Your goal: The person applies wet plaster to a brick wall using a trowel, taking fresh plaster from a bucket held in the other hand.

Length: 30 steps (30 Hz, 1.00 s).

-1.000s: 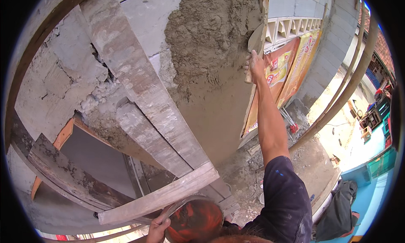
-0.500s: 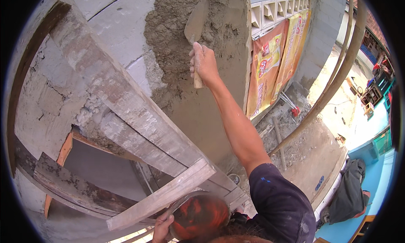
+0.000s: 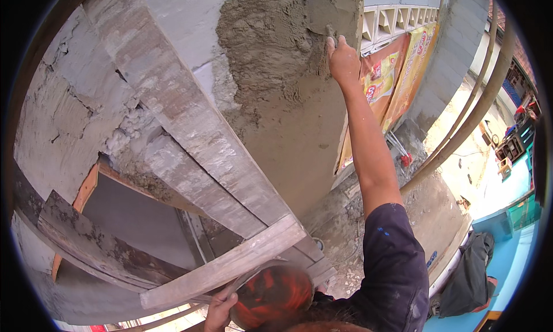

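At the wall's right edge, my right hand point(image 3: 344, 61) is closed round a trowel point(image 3: 330, 14). Its blade lies against the wet mortar point(image 3: 262, 49) and is smeared the same grey, so its outline is hard to make out. The mortar is rough higher up and smoother toward the bottom. Low in the picture, my left hand point(image 3: 219, 310) grips the rim of a round, dark container point(image 3: 273, 296) with red-orange patches inside. What it contains, if anything, is blurred.
A long wooden plank point(image 3: 173, 95) slants down past the wall. A shorter board point(image 3: 224, 263) crosses its lower end, near the container. Right of the mortar hang orange banners point(image 3: 397, 81). Bamboo poles point(image 3: 466, 124) curve up on the right, and rubble point(image 3: 345, 211) lies on the ground below.
My right hand has moved the trowel right and upward, from the middle of the mortar to the wall's right edge. The left hand still holds the container. The whole view has shifted slightly.
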Motion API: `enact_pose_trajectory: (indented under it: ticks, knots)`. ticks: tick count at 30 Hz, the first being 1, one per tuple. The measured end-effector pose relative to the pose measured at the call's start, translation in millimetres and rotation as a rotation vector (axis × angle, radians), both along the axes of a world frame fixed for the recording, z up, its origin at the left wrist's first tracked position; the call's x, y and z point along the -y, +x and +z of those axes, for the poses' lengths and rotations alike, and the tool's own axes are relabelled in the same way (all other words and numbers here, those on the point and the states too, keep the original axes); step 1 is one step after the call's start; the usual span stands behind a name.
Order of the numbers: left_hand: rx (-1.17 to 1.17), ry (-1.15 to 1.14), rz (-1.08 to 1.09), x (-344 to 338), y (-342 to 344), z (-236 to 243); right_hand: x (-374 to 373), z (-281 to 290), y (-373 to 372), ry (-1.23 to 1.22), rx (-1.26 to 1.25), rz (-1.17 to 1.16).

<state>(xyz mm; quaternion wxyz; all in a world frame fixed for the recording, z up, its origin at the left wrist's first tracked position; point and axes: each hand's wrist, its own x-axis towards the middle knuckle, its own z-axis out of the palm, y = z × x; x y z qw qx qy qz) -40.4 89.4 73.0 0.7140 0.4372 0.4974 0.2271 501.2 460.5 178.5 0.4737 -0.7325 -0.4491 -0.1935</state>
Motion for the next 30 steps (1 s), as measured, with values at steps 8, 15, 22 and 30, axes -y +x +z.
enact_pose_trajectory:
  ticks: [8,15,22,30]
  knots:
    - [0.068,0.083,0.013,0.5,11.9,9.6,6.1,-62.5,-52.1,0.142,-0.581,0.391]
    - [0.022,-0.006,0.149,0.4,8.6,7.7,37.0,-137.1,-86.8,0.064,-0.25,0.294]
    - [-0.22,-0.017,0.045,3.5,-56.0,-44.2,3.8,-106.1,11.0,-0.008,-0.248,-0.057]
    - [0.044,0.008,0.119,-3.3,-1.0,-5.3,25.4,-196.1,-31.0,-0.045,-0.967,0.291]
